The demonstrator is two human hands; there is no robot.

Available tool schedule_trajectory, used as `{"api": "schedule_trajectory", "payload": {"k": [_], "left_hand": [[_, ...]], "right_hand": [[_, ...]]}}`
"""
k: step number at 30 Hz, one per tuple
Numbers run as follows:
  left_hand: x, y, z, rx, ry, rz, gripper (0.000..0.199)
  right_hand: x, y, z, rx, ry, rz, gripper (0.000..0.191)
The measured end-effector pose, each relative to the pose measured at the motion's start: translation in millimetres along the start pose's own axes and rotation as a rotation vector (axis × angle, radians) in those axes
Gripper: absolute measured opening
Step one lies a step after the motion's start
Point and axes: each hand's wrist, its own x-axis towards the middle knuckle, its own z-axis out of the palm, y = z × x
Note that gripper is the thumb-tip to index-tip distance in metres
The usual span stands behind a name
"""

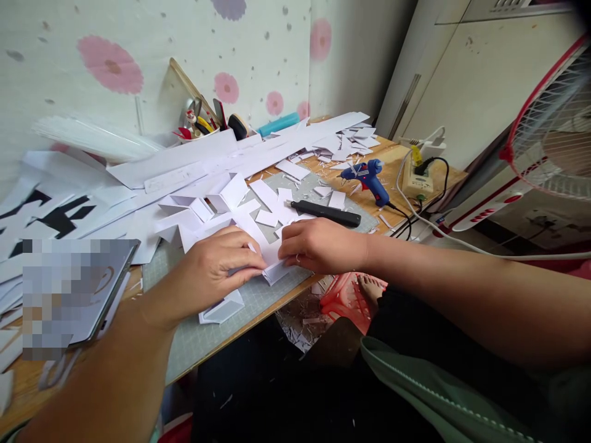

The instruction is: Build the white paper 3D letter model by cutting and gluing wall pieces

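Observation:
A folded piece of white card [277,271] lies at the front edge of the grey-green cutting mat [184,344]. My left hand [226,261] pinches its left end between thumb and fingers. At its right end my right hand [314,246] has curled fingers pressed on the card; the fingertips are partly hidden. Just beyond my right hand lies a black utility knife [325,213]. A small folded card piece [222,307] rests below my left hand. More folded white card shapes [184,215] stand behind it.
A blue glue gun [369,178] stands right of the mat near a power strip [417,178] with cables. White card sheets [258,147] and offcuts cover the back. A tablet-like device [92,289], partly blurred, lies left. A fan [554,117] stands right.

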Motion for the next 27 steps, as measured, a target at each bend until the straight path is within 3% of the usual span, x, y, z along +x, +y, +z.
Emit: {"api": "schedule_trajectory", "payload": {"k": [12, 23, 27], "left_hand": [[0.8, 1.7, -2.8, 0.002, -0.029, -0.019, 0.014], [36.8, 14.2, 5.0, 0.235, -0.167, -0.263, 0.015], [34.3, 11.8, 7.7, 0.224, -0.154, -0.249, 0.019]], "right_hand": [[0.3, -1.1, 5.0, -0.002, 0.018, 0.019, 0.016], [3.5, -2.1, 4.5, -0.01, 0.02, 0.015, 0.017], [0.2, 8.3, 0.4, 0.12, 0.066, -0.008, 0.018]]}}
